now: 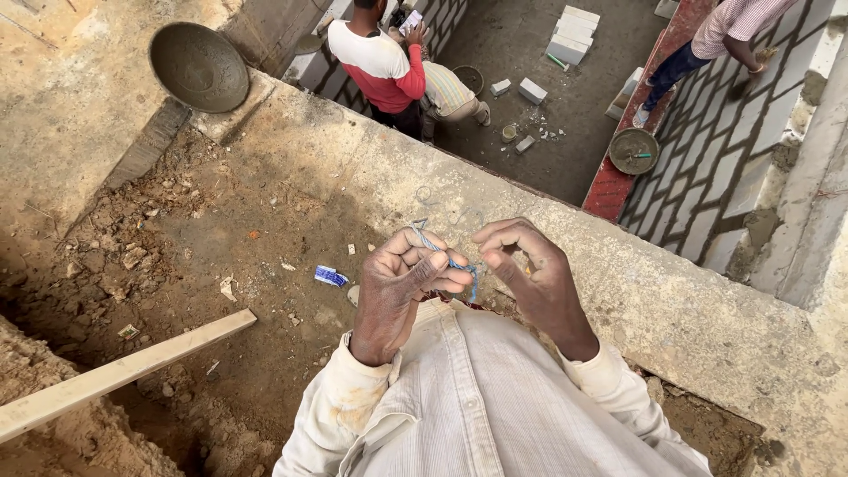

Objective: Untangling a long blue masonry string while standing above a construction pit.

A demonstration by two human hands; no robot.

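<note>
My left hand (402, 287) and my right hand (530, 274) are raised close together in front of my chest, above a concrete ledge (618, 265). Both pinch a thin blue and white string (446, 256) that runs between the fingers of the two hands. A short end of the string hangs down between them. My sleeves and shirt are pale cream cloth.
A round metal pan (199, 66) lies at the upper left. A wooden plank (115, 375) crosses the dirt at the lower left. Below the ledge, people stand among grey blocks (572, 34), a second pan (633, 150) and a block wall (715, 150).
</note>
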